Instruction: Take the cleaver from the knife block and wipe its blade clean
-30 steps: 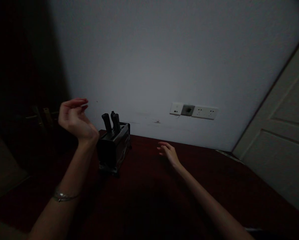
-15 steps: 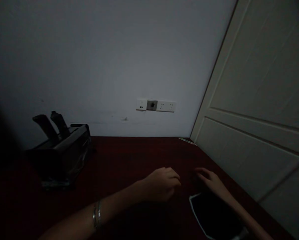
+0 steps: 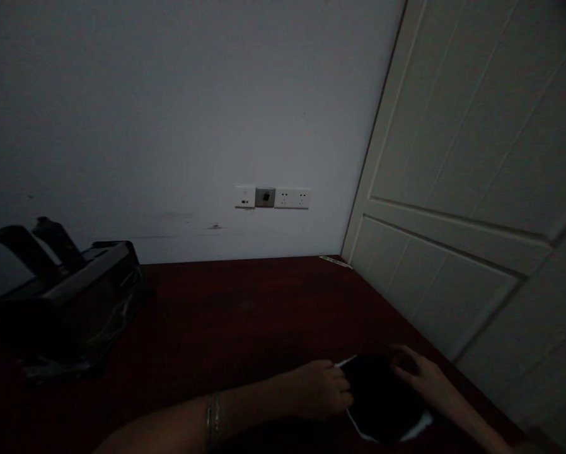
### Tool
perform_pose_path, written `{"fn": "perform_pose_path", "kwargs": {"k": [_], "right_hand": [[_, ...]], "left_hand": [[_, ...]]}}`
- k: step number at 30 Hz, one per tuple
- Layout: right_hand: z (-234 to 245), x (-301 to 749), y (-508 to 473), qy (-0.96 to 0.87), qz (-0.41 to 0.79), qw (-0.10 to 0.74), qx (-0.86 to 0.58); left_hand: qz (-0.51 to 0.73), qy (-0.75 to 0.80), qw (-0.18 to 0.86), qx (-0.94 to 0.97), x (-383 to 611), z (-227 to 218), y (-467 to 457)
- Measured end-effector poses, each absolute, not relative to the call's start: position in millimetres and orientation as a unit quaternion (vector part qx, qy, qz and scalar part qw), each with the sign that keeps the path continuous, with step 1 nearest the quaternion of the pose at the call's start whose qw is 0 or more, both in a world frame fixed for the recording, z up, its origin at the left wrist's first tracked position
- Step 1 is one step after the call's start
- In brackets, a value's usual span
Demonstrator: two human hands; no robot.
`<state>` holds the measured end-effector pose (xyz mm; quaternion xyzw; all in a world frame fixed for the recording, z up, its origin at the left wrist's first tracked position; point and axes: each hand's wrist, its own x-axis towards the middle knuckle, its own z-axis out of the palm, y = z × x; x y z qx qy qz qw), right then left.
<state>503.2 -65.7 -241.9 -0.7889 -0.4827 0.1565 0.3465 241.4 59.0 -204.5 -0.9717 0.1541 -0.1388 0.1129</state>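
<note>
On the near right of the dark red tabletop (image 3: 245, 302) lies a black flat item with pale edging (image 3: 382, 397). The left hand (image 3: 328, 388) curls its fingers at the item's left edge; in this gloom I cannot tell whether they grip. The right hand (image 3: 420, 378), at its right, has thumb and forefinger apart. A knife block (image 3: 94, 290) stands left.

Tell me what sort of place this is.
Probably a dim room corner, perhaps in a kitchen: a dark red tabletop runs up to a wall with a socket row, beside a pale panelled door, and bears a black holder with handles sticking up.
</note>
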Motion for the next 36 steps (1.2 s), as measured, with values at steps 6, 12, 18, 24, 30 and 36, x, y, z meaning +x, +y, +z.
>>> {"fn": "perform_pose_path", "kwargs": {"k": [6,12,18,24,30,36], "right_hand": [[-237.7,489.8,-58.7,-0.493,0.182,0.343,-0.778],[-227.3,469.1,-38.6,-0.479,0.244,0.410,-0.737],[-207.5,409.8,10.6,-0.451,0.375,0.457,-0.669],[-201.0,301.5,74.5,-0.461,0.489,0.458,-0.582],[-214.3,172.6,127.5,-0.488,0.579,0.436,-0.486],[-218.5,55.8,144.9,-0.488,0.647,0.396,-0.433]], "left_hand": [[-0.148,0.180,0.079,-0.969,240.1,-208.0,67.8],[-0.138,0.149,0.063,-0.977,211.2,-188.5,83.2],[-0.128,0.070,0.054,-0.988,132.5,-157.8,112.0],[-0.092,-0.057,0.053,-0.993,14.0,-128.2,132.2],[-0.069,-0.166,0.068,-0.981,-107.5,-117.7,126.0],[-0.020,-0.269,0.078,-0.960,-209.4,-120.1,113.0]]}}
